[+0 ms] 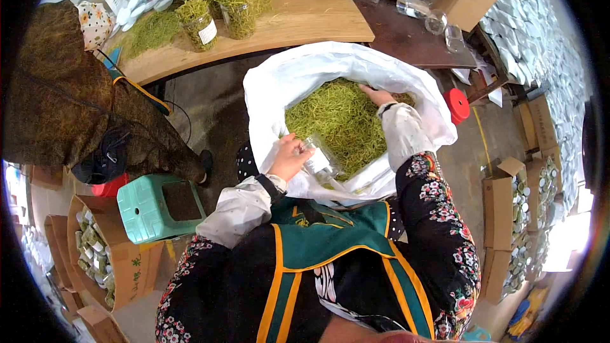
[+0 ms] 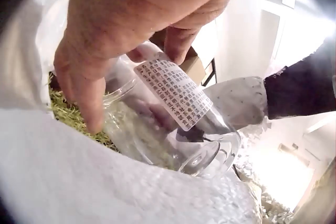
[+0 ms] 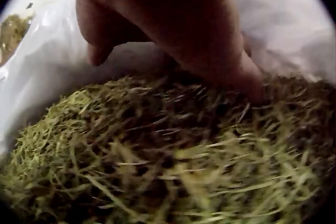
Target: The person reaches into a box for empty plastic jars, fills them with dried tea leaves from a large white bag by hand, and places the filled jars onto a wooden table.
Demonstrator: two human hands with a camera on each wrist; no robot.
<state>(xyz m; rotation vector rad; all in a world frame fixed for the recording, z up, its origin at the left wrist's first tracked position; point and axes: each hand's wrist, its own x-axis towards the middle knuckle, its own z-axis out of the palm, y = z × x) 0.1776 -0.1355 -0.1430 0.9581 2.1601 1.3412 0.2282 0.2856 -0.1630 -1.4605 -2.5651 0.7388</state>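
A large white bag (image 1: 265, 98) stands rolled down in front of me, filled with dry green herb strands (image 1: 337, 117). At the bag's near left side, my left hand (image 1: 291, 159) grips a clear jar (image 1: 322, 161) with a white printed label. The jar lies tilted over the herb, its base pointing away from the hand in the left wrist view. My right hand (image 1: 379, 96) reaches into the herb at the far side of the bag. In the right wrist view its thumb stands apart and its extended fingers (image 3: 247, 79) dip into the strands, tips hidden.
Beyond the bag, a wooden table (image 1: 318, 16) carries filled jars (image 1: 202, 30) and loose herb. Empty clear jars (image 1: 435, 22) lie at the back right. A person (image 1: 57, 95) stands left, near a green stool (image 1: 141, 211). Cartons (image 1: 136, 273) of filled jars flank me.
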